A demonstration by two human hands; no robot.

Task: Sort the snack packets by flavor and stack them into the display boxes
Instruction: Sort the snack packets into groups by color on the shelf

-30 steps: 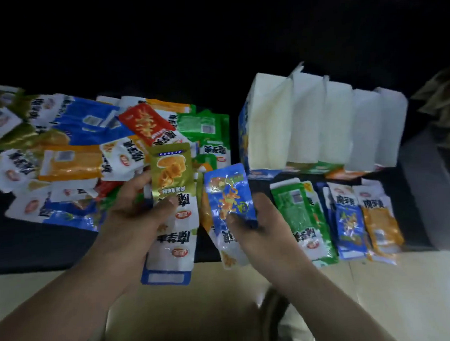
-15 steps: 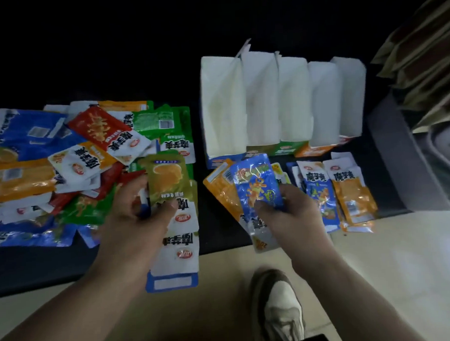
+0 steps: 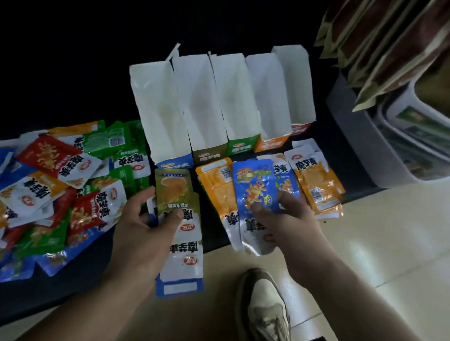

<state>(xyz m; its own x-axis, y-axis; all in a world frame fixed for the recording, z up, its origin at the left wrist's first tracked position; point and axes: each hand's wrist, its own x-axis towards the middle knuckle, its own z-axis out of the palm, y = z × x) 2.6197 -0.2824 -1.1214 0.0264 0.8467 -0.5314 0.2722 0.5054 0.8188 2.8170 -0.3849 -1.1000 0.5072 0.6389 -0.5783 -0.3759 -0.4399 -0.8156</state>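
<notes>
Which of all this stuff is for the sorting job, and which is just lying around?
For the job: left hand holding the olive-gold foil packet; right hand holding the blue foil packet; row of white-flapped cardboard display boxes; mixed pile of colourful foil snack packets.
Just lying about: beige fabric shoe; grey plastic bin; brown-and-gold bags at the upper right.

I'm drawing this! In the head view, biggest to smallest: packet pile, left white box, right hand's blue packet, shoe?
1. packet pile
2. left white box
3. blue packet and shoe look alike; the shoe runs off the picture's edge.
</notes>
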